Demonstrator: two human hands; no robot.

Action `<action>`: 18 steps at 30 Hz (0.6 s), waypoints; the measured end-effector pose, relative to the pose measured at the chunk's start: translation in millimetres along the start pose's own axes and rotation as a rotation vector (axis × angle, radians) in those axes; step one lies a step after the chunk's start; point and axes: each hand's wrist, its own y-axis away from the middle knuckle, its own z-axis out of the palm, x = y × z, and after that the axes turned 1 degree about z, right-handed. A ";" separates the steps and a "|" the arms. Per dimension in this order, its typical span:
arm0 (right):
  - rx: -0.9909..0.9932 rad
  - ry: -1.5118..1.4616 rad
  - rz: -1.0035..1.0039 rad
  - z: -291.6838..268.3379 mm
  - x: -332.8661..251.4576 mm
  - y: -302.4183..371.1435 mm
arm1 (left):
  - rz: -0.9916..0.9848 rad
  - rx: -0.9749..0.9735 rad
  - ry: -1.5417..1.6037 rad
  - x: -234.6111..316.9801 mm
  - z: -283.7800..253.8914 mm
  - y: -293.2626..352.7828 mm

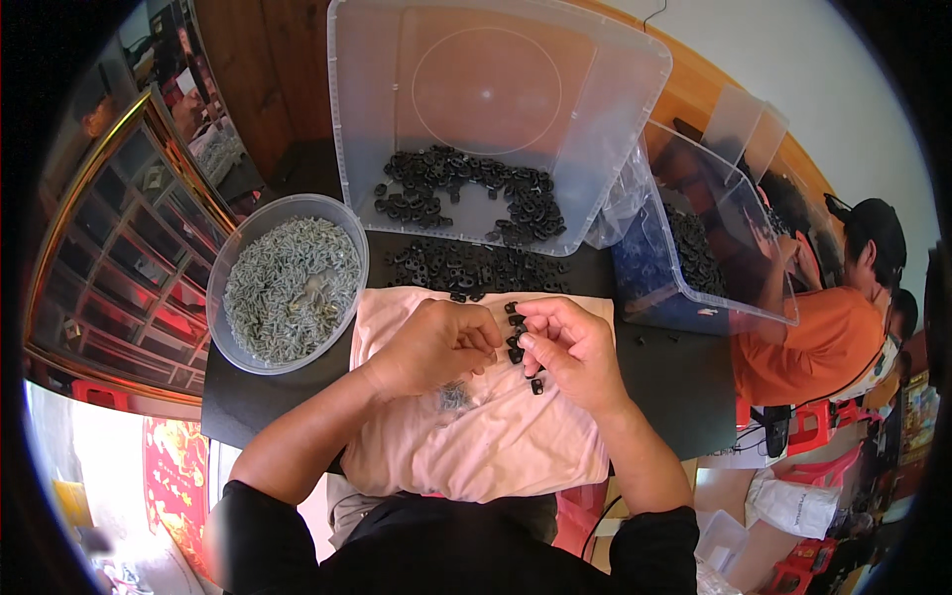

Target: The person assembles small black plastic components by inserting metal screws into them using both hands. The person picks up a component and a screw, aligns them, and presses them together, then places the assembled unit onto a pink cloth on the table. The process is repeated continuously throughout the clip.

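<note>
My left hand (436, 347) is over a pale pink cloth (496, 451), its fingers curled in and pinched; what they hold, if anything, is too small to make out. Close on its right, my right hand (575, 349) has thumb and forefinger bent around a small black plastic part (516, 339). More such parts form a short row by these fingertips, and one black piece (536, 386) lies nearer to me on the cloth. Below my left hand rests a little heap of grey screws (453, 397).
A round clear tub (214, 297) of screws stands left. Behind the cloth, black parts (476, 266) lie scattered before a tipped clear bin (620, 129) holding more. Right is another clear bin (684, 297) with black parts; beyond sits a person in orange (828, 332).
</note>
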 end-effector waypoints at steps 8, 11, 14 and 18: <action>-0.003 0.017 -0.011 0.0 1.6 -0.9 | 0.112 0.001 -0.165 -3.6 -1.7 0.5; -0.007 0.031 -0.010 -0.3 2.0 -0.9 | 0.133 0.000 -0.336 4.6 -3.0 2.0; -0.004 0.034 -0.008 0.0 1.4 -0.7 | 0.122 -0.023 -0.387 6.7 -3.7 2.1; -0.011 0.035 -0.007 -0.8 1.4 -0.4 | 0.086 -0.029 -0.275 2.1 -5.4 -0.7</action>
